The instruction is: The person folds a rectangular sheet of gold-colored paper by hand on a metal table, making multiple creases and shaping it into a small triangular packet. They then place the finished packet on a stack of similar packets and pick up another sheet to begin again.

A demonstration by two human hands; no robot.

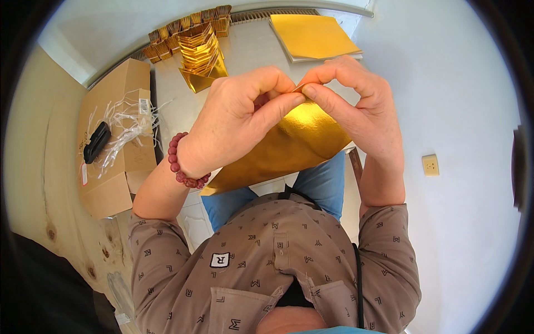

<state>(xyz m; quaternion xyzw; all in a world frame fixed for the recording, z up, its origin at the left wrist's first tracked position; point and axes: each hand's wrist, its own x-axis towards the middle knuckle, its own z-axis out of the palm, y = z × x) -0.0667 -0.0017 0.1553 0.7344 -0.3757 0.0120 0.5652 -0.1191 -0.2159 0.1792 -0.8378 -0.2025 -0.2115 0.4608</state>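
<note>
A sheet of shiny gold foil paper (278, 150) hangs in front of my body, its top edge pinched between both hands. My left hand (245, 114), with a dark red bead bracelet (177, 161) at its wrist, is closed with thumb and forefinger on that edge. Right beside it my right hand (353, 100) pinches the same edge, and the two thumb tips nearly meet. A small fold or corner of the paper sticks up between the fingertips. The sheet's lower part spreads above my lap.
Folded gold paper pieces (201, 55) are stacked at the table's back left, with several bundled rows (161, 44) behind them. A pile of flat gold sheets (314, 36) lies at the back right. On the left, a cardboard box (133, 172) carries white strings (125, 131) and a black object (97, 142).
</note>
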